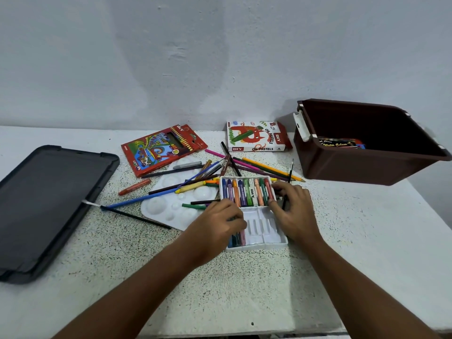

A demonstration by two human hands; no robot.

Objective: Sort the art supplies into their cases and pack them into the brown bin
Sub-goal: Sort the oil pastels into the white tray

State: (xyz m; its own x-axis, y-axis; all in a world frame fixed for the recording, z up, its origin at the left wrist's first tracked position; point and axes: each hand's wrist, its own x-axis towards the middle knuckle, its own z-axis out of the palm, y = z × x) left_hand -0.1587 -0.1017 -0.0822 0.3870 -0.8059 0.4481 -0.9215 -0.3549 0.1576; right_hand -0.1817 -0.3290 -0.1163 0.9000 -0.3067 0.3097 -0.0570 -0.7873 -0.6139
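A white plastic pastel tray [266, 238] lies mid-table, its far row filled with oil pastels [247, 192], its near row holding a few at the left. My left hand [221, 222] rests over the tray's left side, fingers curled on the pastels there. My right hand [292, 209] is at the tray's right edge, fingertips pinching the end pastel of the far row. The oil pastels box [255, 137] and a red colour pencil case [162, 149] lie behind. The brown bin [367, 165] stands at right with a watercolour box [340, 143] inside.
Loose colour pencils [264, 167], a brush [288, 182] and crayons [134, 187] are scattered around a white paint palette [166, 206]. A dark grey bin lid [49, 209] lies at the left. A white wall runs behind the table.
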